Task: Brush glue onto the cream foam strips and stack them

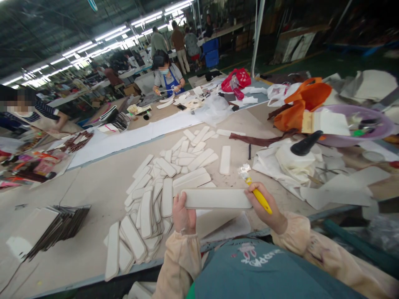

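Note:
A long pale strip with rounded corners [218, 198] spans the space between my two hands, held level above the table. My left hand [183, 214] is closed on its left end, the thumb along the edge. At the other end my right hand [264, 203] pinches the strip and also keeps a brush with a yellow handle [261, 200] in its grip. The brush's bristle end points away from me and carries something white. Many similar pale strips [146, 211] lie in a loose heap just left of and beyond my hands. One single strip [225, 160] lies apart.
On the left stands a stack of dark-edged panels [59, 228]. To the right are a white container with a black nozzle [296, 160], an orange bag [302, 104] and a purple basin [374, 135]. Co-workers [168, 77] sit across the table. Its near edge [84, 282] runs below the heap.

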The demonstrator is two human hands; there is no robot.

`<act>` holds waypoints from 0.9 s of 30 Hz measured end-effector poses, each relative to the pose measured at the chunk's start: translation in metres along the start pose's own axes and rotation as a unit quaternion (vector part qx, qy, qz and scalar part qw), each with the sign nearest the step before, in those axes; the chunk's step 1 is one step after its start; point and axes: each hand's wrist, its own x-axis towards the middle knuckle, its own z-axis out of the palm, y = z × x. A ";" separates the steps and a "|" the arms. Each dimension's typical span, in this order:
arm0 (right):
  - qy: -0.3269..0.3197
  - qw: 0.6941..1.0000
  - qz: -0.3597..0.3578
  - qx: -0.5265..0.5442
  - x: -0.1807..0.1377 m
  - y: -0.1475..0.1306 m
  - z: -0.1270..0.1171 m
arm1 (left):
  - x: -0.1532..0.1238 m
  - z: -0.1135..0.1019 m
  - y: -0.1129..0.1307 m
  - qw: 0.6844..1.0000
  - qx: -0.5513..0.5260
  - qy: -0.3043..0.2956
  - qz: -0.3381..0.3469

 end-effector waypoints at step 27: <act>0.082 0.993 0.016 -0.084 -0.005 0.000 -0.004 | 0.003 0.012 0.000 1.000 -0.018 0.013 -0.018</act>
